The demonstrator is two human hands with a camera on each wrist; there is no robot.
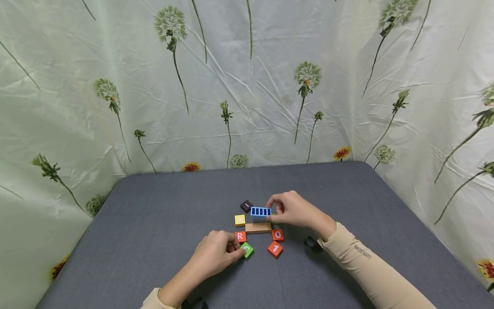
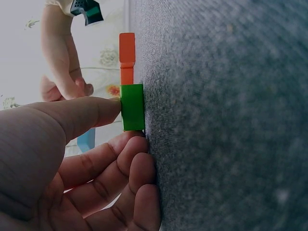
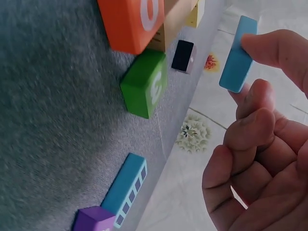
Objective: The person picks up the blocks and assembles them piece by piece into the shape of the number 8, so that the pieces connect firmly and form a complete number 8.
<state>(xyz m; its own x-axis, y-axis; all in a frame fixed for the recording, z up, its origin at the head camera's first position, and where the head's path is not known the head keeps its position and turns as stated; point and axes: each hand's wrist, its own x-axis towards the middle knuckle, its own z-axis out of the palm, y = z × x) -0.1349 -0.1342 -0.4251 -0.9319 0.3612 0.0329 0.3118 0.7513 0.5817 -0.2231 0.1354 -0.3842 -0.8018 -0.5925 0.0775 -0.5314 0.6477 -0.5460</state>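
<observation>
My right hand (image 1: 295, 208) holds a blue block (image 1: 261, 212) with a row of dark windows, raised above the table. Thumb and fingertips pinch that same blue block (image 3: 238, 55) in the right wrist view. Lower left, my left hand (image 1: 216, 253) has its thumb and index finger on a green letter block (image 1: 248, 250). The left wrist view shows this green block (image 2: 133, 107) standing on the cloth, thumb on its upper face and index finger at its near side. A plain wooden block (image 1: 258, 228) lies between the hands.
Around the wooden block lie a red R block (image 1: 241, 236), a yellow block (image 1: 239, 220), a dark block (image 1: 246, 206), and red 0 (image 1: 277, 234) and 1 (image 1: 275, 249) blocks. The right wrist view adds a green block (image 3: 146, 84), another blue block (image 3: 124, 190) and a purple block (image 3: 94, 219).
</observation>
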